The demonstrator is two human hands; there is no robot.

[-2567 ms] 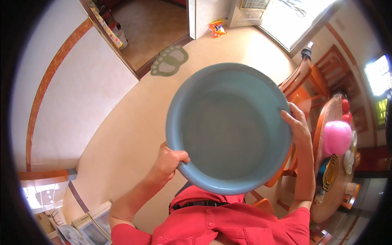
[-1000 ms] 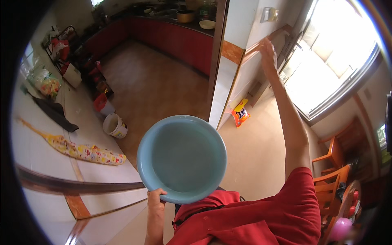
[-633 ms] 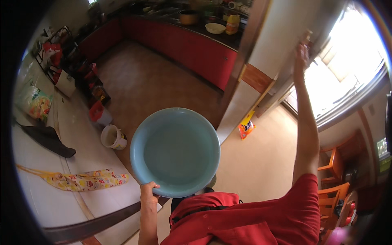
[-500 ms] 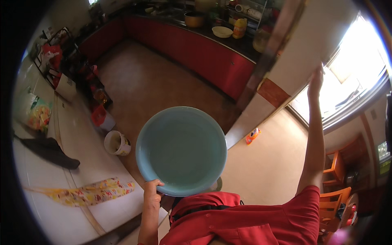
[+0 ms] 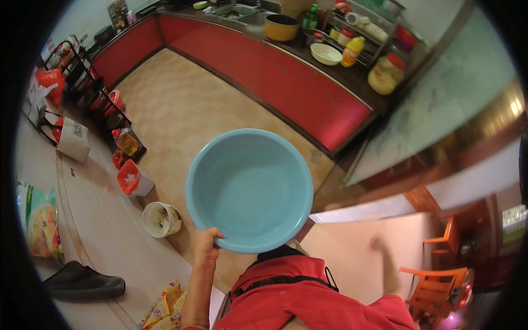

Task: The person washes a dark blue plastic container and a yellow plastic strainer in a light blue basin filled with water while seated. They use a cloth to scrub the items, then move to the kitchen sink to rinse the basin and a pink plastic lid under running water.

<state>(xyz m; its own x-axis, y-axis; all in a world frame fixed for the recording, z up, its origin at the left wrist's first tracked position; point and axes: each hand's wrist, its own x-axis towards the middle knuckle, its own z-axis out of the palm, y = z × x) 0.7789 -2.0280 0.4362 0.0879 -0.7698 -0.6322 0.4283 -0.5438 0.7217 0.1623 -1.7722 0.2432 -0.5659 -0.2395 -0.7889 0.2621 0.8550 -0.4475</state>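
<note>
My left hand (image 5: 207, 243) grips the near-left rim of a round light-blue plastic basin (image 5: 250, 190), its thumb over the edge. The basin hangs in front of my red shirt, its inside facing up and holding no objects that I can see. Off to the right, my right hand (image 5: 378, 245) is lowered beside my body and smeared by motion, apart from the basin. Its fingers cannot be made out.
Red cabinets (image 5: 264, 69) carry a counter with a sink (image 5: 234, 12), an orange pot (image 5: 281, 27) and a white bowl (image 5: 326, 54). A white bucket (image 5: 161, 219) and a red-lined bin (image 5: 135, 179) stand left. Orange chairs (image 5: 440, 289) stand right; a sliding door frame (image 5: 434, 157) is near.
My right arm has dropped from its outstretched reach by the bright doorway to my side. The view has shifted toward the kitchen, which looks brighter. The basin stays in my left hand.
</note>
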